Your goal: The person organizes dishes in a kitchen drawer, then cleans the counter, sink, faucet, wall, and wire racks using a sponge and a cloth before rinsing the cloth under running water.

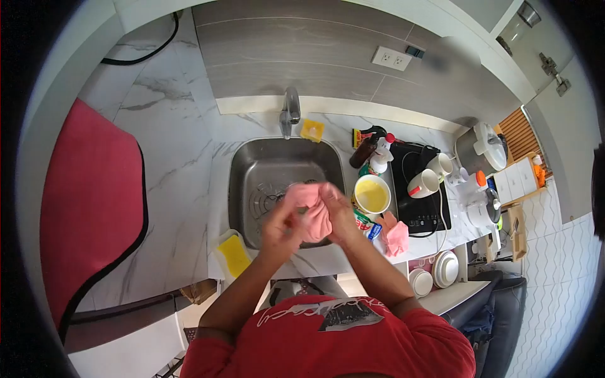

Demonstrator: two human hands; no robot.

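Over the front of the steel sink [236, 183], a crumpled pink rubber glove [317, 222] is stretched between my two bare hands. My left hand [280, 232] grips its left side, with the fingers partly blurred. My right hand [340, 217] is closed on its upper right edge. A second pink glove [395, 235] lies on the counter to the right, beside a green and blue packet [367, 225]. Just behind that packet stands a white tub [372, 194] with yellow contents. The folds hide some of my fingertips.
A faucet [290, 112] rises behind the sink, near a yellow sponge [312, 130]. Another yellow sponge [235, 254] sits front left. Spray bottles [368, 151], a black cooktop [413, 211] with mugs [423, 183], and a rice cooker [480, 148] stand right. Plates [446, 269] fill an open drawer.
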